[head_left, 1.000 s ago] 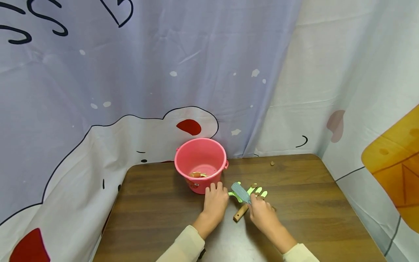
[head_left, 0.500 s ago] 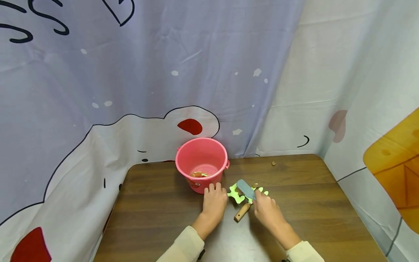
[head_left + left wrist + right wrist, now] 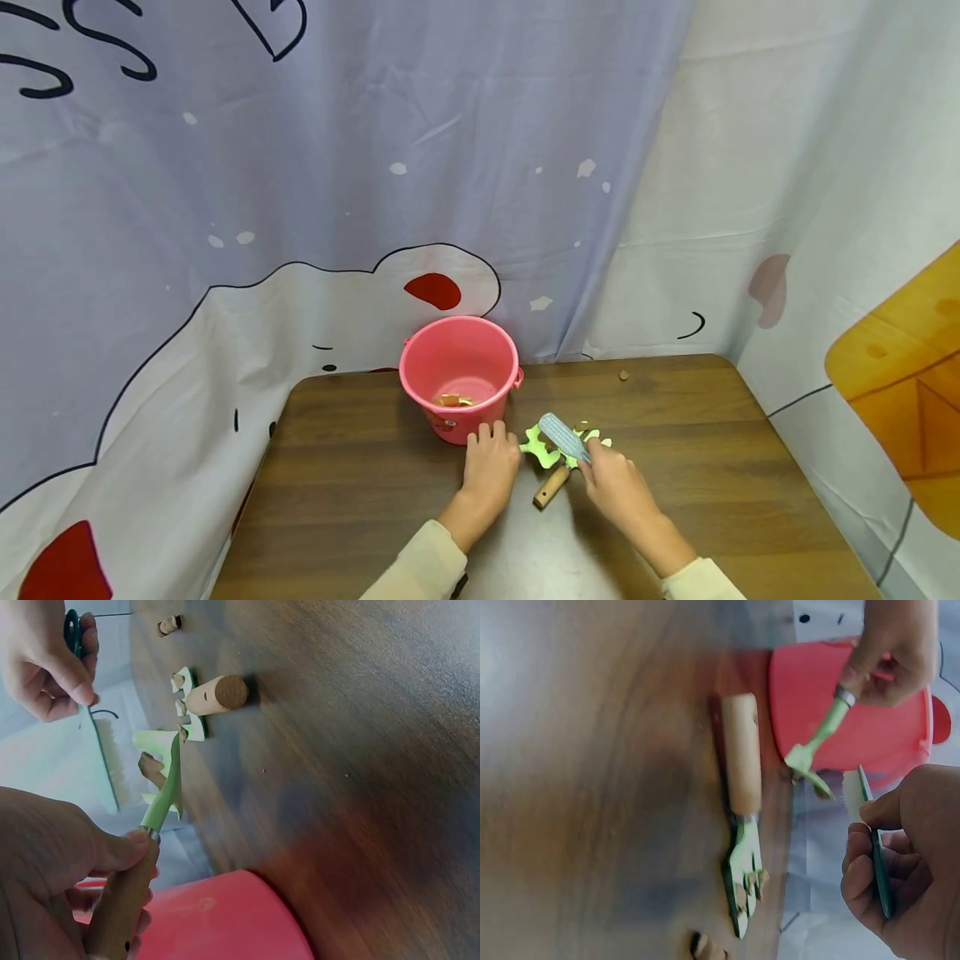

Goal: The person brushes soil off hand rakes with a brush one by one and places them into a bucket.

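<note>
My left hand (image 3: 491,468) grips the wooden handle of a small green hand rake (image 3: 169,780), and a brown clump (image 3: 152,769) sits among its bent tines. In my right hand (image 3: 618,492) is a teal brush (image 3: 561,435) with white bristles, pinched between thumb and fingers. The brush is up beside the rake head, apart from it in both wrist views. A green hand fork (image 3: 744,772) with a wooden handle lies on the table between the hands. Small brown lumps (image 3: 751,889) are lodged in its tines.
A pink bucket (image 3: 459,367) stands by the back edge, just beyond my left hand, with an orange-and-green item (image 3: 452,401) inside. Another brown lump (image 3: 707,948) lies past the fork's tines. One more small lump (image 3: 623,375) is near the table's back edge (image 3: 675,357).
The right hand and brush have shifted slightly right, uncovering the rake head that the brush overlapped a second ago. The left hand, fork and bucket look almost unmoved.
</note>
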The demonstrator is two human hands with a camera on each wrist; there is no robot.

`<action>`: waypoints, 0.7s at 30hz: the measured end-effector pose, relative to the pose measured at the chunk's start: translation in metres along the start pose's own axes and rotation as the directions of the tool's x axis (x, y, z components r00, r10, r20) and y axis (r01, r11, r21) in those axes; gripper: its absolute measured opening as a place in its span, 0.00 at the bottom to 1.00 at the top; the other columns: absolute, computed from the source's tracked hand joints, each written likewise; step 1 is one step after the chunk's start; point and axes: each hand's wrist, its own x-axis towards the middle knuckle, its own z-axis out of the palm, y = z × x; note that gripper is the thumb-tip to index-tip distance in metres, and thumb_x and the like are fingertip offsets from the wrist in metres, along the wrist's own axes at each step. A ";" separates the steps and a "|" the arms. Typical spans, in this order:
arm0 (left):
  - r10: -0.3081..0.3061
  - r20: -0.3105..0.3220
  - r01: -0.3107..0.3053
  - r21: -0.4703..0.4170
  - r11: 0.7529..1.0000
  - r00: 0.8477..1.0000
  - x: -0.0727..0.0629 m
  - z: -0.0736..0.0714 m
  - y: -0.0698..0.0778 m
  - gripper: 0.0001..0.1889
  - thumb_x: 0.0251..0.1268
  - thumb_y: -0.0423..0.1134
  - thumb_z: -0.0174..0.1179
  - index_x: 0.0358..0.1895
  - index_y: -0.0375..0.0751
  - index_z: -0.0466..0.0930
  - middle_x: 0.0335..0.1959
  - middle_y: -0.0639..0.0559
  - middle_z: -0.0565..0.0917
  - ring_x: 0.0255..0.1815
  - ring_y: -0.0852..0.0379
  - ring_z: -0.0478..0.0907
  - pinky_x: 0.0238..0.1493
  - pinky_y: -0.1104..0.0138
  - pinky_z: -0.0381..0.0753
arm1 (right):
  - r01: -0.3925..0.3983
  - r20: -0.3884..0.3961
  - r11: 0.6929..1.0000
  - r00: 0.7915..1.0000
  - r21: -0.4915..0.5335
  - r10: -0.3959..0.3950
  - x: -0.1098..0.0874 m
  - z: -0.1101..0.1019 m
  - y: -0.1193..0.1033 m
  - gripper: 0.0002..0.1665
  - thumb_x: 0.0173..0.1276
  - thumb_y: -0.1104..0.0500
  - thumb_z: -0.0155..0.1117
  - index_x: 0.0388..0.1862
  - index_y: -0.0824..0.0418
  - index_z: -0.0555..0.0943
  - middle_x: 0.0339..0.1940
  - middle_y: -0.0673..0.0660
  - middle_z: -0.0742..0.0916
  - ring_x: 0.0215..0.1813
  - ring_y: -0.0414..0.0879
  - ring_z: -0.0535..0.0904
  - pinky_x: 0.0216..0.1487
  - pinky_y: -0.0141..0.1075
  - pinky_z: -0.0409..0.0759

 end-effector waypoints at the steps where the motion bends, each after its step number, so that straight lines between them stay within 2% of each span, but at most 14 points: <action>1: 0.001 -0.001 -0.001 -0.002 1.000 1.000 0.000 0.000 0.000 0.08 0.64 0.38 0.58 0.31 0.46 0.86 0.33 0.49 0.76 0.36 0.50 0.73 0.34 0.59 0.69 | -0.001 0.012 1.000 1.000 0.005 0.001 -0.001 0.002 -0.002 0.12 0.66 0.63 0.71 0.37 0.62 0.74 0.27 0.58 0.84 0.27 0.58 0.85 0.23 0.48 0.80; 7: 0.004 0.007 -0.004 -0.002 1.000 1.000 0.002 -0.003 0.003 0.07 0.64 0.38 0.59 0.31 0.46 0.86 0.33 0.49 0.77 0.36 0.51 0.73 0.33 0.60 0.69 | 0.005 0.034 1.000 0.999 0.015 -0.005 -0.004 0.012 -0.014 0.12 0.66 0.64 0.71 0.37 0.63 0.74 0.25 0.59 0.83 0.24 0.56 0.83 0.20 0.42 0.80; 14: 0.010 -0.006 -0.010 0.021 1.000 1.000 0.003 -0.006 0.004 0.07 0.64 0.40 0.60 0.30 0.47 0.85 0.32 0.50 0.76 0.35 0.52 0.73 0.32 0.61 0.66 | 0.051 0.008 0.996 0.999 -0.074 -0.051 -0.005 0.023 -0.018 0.13 0.64 0.64 0.72 0.37 0.64 0.75 0.22 0.60 0.83 0.22 0.57 0.83 0.18 0.44 0.79; 21: 0.013 0.011 -0.013 0.006 1.000 1.000 0.002 -0.003 0.003 0.07 0.64 0.40 0.60 0.31 0.47 0.86 0.33 0.49 0.76 0.36 0.51 0.73 0.33 0.61 0.67 | 0.066 -0.021 0.991 0.997 -0.117 -0.069 -0.006 0.022 -0.020 0.13 0.63 0.65 0.72 0.35 0.63 0.73 0.21 0.60 0.81 0.20 0.58 0.82 0.15 0.43 0.76</action>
